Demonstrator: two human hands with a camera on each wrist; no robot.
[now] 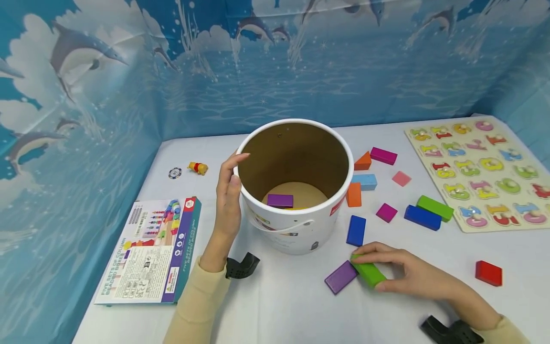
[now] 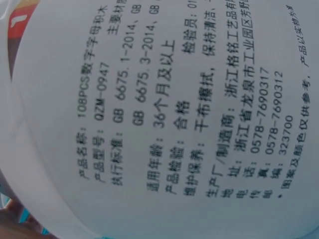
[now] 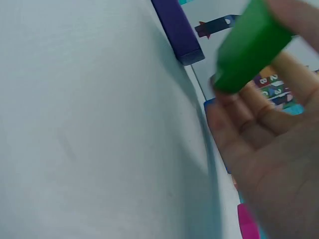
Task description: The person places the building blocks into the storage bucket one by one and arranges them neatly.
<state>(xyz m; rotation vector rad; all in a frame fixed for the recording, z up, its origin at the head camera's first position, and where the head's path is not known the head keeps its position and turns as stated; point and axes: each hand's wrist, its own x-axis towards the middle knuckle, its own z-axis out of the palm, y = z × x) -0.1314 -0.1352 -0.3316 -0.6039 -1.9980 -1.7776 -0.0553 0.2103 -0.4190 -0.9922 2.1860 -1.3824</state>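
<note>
My left hand [image 1: 227, 203] holds the near left side of a white bucket [image 1: 296, 217], a finger bent over its rim and the thumb against the outside. Inside the bucket a purple block [image 1: 280, 201] shows, with a sliver of yellow below it. The left wrist view is filled by the bucket's printed wall [image 2: 164, 119]. My right hand [image 1: 410, 274] pinches a green block [image 1: 370, 273] between thumb and fingers. In the right wrist view that green block [image 3: 251, 47] appears tilted. Beside it on the table lies a purple block [image 1: 341, 277].
Right of the bucket lie blue [image 1: 356, 231], orange [image 1: 354, 195], light blue [image 1: 365, 181] and magenta [image 1: 384, 155] blocks. Farther right are a number puzzle board [image 1: 490, 172] and a red block [image 1: 489, 273]. A boxed bead set [image 1: 148, 253] and a small bear figure [image 1: 198, 167] lie left.
</note>
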